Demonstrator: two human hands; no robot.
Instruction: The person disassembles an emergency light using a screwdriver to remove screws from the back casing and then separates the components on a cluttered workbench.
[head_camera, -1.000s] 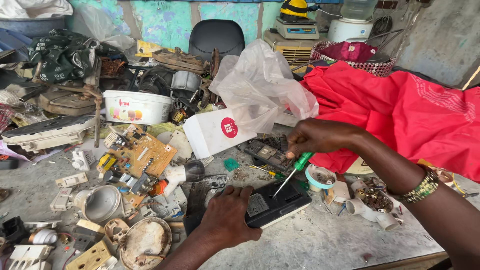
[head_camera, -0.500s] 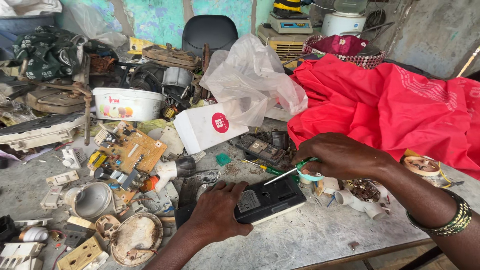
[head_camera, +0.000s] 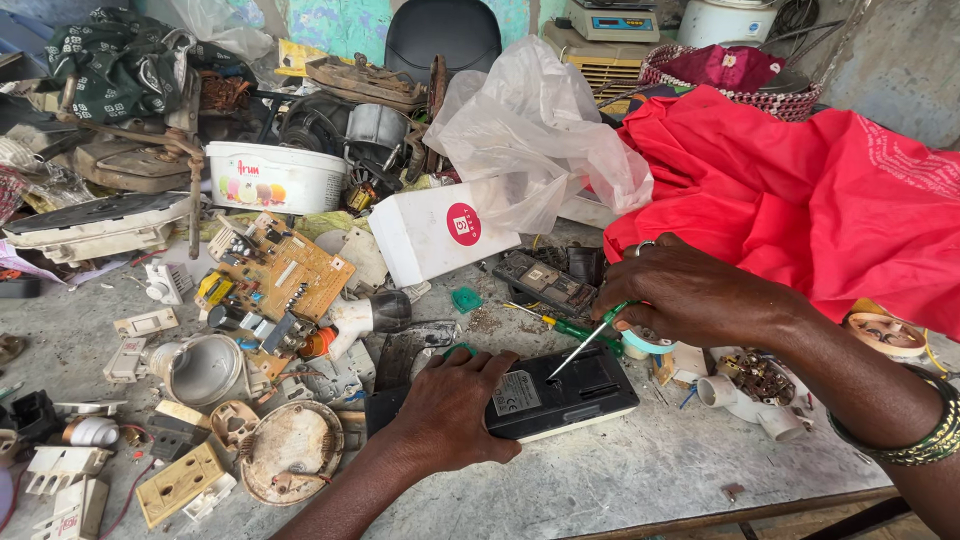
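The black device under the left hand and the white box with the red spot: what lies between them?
In the head view, between the black device and the white box lie a dark remote-like part, a small teal piece and a green-handled screwdriver on the grey bench.

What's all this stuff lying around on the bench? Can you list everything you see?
black device: one, black, front centre of bench
screwdriver: one, green handle, tip on the device
circuit board: one, orange-brown, left of centre
white tub: one, white, behind the board
white box: one, white with a red dot, centre
plastic bag: one, clear, behind the box
red cloth: one, red, right
metal cup: one, grey, front left
switch parts: several, white and beige, front left
left hand: pressing down on the device
right hand: holding the screwdriver
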